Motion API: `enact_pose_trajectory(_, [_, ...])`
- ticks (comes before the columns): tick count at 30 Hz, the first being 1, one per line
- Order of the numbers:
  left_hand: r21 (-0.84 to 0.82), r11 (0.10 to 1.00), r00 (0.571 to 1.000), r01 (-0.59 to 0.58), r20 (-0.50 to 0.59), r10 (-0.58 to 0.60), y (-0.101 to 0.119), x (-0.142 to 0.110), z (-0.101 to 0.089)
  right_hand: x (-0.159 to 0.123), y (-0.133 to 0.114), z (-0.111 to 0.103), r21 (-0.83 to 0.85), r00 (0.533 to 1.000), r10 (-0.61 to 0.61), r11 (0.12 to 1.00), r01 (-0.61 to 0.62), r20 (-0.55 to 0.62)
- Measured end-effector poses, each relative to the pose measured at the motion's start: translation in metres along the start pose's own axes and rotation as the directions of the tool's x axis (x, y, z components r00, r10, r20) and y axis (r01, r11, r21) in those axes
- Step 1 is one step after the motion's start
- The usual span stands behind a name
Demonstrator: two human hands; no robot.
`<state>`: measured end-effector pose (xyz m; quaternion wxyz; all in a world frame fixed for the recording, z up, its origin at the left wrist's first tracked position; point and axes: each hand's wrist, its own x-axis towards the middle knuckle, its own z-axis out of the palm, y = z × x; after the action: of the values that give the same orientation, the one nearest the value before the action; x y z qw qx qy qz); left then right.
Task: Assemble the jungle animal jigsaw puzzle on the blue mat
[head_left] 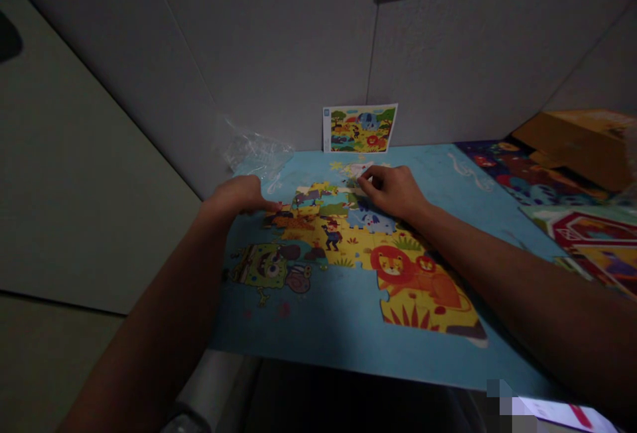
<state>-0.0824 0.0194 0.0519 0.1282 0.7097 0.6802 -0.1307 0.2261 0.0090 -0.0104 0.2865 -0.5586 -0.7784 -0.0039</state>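
Note:
A partly joined jigsaw puzzle (343, 234) of cartoon animals lies flat on the blue table (328, 327). It shows a blue elephant, a person in a hat, and two lions at the lower right. At the puzzle's upper left edge is my left hand (241, 194), one finger stretched out onto the pieces and the others curled. My right hand (393, 189) is over the top edge, above the elephant. Its thumb and fingers are pinched together; what lies between the fingertips is too dark and small to make out.
A picture card (361, 129) with the same animal scene leans against the wall behind the puzzle. Crumpled clear plastic (259, 153) lies at the back left. An open cardboard box (582, 144) and colourful printed sheets (597, 241) are at the right. The table's front edge runs below.

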Motion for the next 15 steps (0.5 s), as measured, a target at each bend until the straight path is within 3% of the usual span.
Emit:
enact_pose_trajectory(3, [-0.031,1.000,0.999,-0.004,-0.054,0.002,0.0026,-0.0008,0.0009,-0.0001,-0.0002,-0.0003,0.005,1.000,0.004,1.000,-0.004,0.000])
enact_pose_trajectory(9, [-0.062,0.997,0.995,-0.036,0.087,0.041,0.0077,-0.0064,0.0053,0.0006,0.0004,-0.0008,0.011,1.000,-0.015,1.000,0.015,0.002])
enact_pose_trajectory(15, [-0.072,0.997,0.992,-0.031,0.122,0.040,0.0043,-0.0026,0.0074,0.0008,0.0012,0.0006,0.014,1.000,-0.008,1.000,0.008,-0.006])
